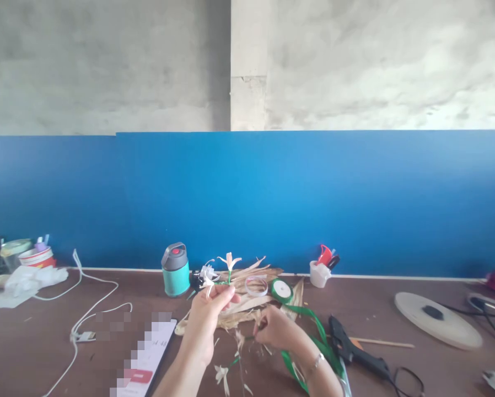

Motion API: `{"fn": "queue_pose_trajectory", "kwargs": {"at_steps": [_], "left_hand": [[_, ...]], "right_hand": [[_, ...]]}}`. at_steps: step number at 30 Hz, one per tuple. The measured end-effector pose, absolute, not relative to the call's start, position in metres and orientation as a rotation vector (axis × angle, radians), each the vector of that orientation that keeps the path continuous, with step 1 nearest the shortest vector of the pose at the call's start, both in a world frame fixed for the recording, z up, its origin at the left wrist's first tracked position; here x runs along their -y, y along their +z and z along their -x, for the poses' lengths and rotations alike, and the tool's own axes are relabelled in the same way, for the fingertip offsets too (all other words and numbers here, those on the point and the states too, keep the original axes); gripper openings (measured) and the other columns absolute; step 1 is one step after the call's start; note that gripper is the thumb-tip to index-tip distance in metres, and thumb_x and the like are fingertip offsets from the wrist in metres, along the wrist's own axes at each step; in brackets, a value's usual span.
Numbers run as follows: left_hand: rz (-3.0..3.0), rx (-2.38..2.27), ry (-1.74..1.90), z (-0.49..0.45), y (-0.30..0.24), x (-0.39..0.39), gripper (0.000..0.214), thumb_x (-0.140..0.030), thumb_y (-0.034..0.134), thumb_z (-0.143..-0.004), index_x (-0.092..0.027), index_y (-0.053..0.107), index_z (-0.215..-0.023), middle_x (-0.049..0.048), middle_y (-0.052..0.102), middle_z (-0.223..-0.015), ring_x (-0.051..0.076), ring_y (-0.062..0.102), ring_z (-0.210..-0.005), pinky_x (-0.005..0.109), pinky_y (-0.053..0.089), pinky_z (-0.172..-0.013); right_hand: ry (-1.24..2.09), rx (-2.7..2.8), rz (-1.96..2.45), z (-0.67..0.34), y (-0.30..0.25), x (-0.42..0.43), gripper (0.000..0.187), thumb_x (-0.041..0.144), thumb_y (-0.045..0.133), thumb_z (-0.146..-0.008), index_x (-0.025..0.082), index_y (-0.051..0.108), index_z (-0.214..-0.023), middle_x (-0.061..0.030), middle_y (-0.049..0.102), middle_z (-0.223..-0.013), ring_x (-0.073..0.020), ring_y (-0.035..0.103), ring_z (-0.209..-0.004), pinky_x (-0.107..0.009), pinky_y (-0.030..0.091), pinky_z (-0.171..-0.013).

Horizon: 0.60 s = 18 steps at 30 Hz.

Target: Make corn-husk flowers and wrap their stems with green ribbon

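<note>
My left hand [214, 306] is raised over the middle of the table, thumb and fingers pinched on the green stem of a pale husk flower [230, 260]. The petals spread above the fingertips. More white petals show beside the knuckles. Lower and to the right, my right hand [275, 330] is closed, fingertips together; what they hold is too small to make out. Close to those fingertips is a pale husk piece [240, 340] with a bit of green stem. Another white flower [221, 374] with a green stem lies nearer me. Dry corn husks [251, 275] are piled behind both hands.
A green ribbon spool [281, 290] and clear tape roll [256, 285] rest on the husks; green ribbon [313, 315] trails right. A black glue gun [355, 353] lies right, a phone [152, 353] left. Behind stand a teal flask [176, 275] and white cup [319, 274].
</note>
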<state>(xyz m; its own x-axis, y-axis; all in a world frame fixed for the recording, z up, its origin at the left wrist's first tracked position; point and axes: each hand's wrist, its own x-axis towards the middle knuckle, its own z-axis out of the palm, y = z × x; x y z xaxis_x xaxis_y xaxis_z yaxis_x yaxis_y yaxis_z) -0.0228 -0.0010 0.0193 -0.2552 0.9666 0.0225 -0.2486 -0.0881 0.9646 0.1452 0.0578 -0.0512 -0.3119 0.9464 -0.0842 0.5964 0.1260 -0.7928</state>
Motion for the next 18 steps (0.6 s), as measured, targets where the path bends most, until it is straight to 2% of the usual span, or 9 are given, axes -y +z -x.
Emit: {"fn": "queue_pose_trajectory", "kwargs": {"at_steps": [2,5,7,9,11,14,18], "left_hand": [[-0.934,-1.150,1.524,0.020,0.020,0.004,0.020,-0.033,0.076,-0.064,-0.015,0.067,-0.065,0.0033,0.069,-0.057,0.010,0.046,-0.051,0.021,0.036,-0.055],[-0.947,-1.139,1.491,0.018,0.021,0.004,0.023,-0.035,0.075,-0.064,-0.014,0.065,-0.063,0.0020,0.066,-0.052,0.005,0.034,-0.038,0.019,0.024,-0.042],[-0.953,-1.132,1.474,0.017,0.021,0.004,0.024,-0.036,0.074,-0.063,-0.014,0.063,-0.063,0.0027,0.067,-0.055,0.003,0.030,-0.033,0.019,0.018,-0.039],[-0.963,-1.135,1.455,0.015,0.021,0.004,0.024,-0.036,0.073,-0.063,-0.014,0.062,-0.063,0.0039,0.070,-0.059,0.002,0.032,-0.031,0.019,0.016,-0.037],[-0.981,-1.150,1.427,0.012,0.020,0.005,0.023,-0.035,0.072,-0.064,-0.015,0.062,-0.062,0.0039,0.070,-0.059,0.003,0.035,-0.029,0.019,0.014,-0.035],[-1.028,-1.167,1.379,0.005,0.018,0.007,0.021,-0.033,0.071,-0.065,-0.014,0.064,-0.060,0.0015,0.067,-0.053,0.004,0.037,-0.027,0.019,0.015,-0.033],[-1.091,-1.173,1.320,-0.003,0.012,0.008,0.020,-0.028,0.071,-0.064,-0.014,0.066,-0.052,-0.0035,0.053,-0.036,0.007,0.039,-0.027,0.019,0.020,-0.032]], "right_hand": [[0.957,2.042,1.527,-0.143,-0.058,-0.057,0.016,0.002,0.057,-0.046,0.016,0.064,-0.049,0.0039,0.055,-0.044,-0.0126,0.049,-0.048,-0.021,0.031,-0.046],[0.731,2.058,1.593,-0.145,-0.050,-0.052,0.027,-0.001,0.057,-0.047,0.015,0.070,-0.065,-0.0015,0.066,-0.060,-0.0181,0.058,-0.063,-0.023,0.037,-0.056],[0.562,2.007,1.618,-0.146,-0.034,-0.046,0.026,0.001,0.054,-0.059,0.015,0.071,-0.074,-0.0070,0.070,-0.070,-0.0220,0.062,-0.073,-0.027,0.040,-0.065],[0.438,1.941,1.590,-0.145,-0.014,-0.036,0.023,0.010,0.047,-0.077,0.015,0.070,-0.075,-0.0110,0.070,-0.076,-0.0236,0.062,-0.076,-0.030,0.042,-0.067],[0.378,1.902,1.459,-0.143,0.005,-0.023,0.025,0.022,0.044,-0.088,0.019,0.069,-0.088,-0.0077,0.071,-0.086,-0.0208,0.062,-0.077,-0.027,0.044,-0.069],[0.319,1.835,1.074,-0.138,0.019,-0.005,0.023,0.028,0.050,-0.088,0.022,0.072,-0.091,-0.0070,0.074,-0.087,-0.0213,0.065,-0.076,-0.027,0.047,-0.068],[0.257,1.910,1.104,-0.135,0.018,0.002,0.022,0.023,0.054,-0.085,0.023,0.074,-0.095,-0.0047,0.074,-0.069,-0.0201,0.065,-0.058,-0.028,0.045,-0.058]]}}
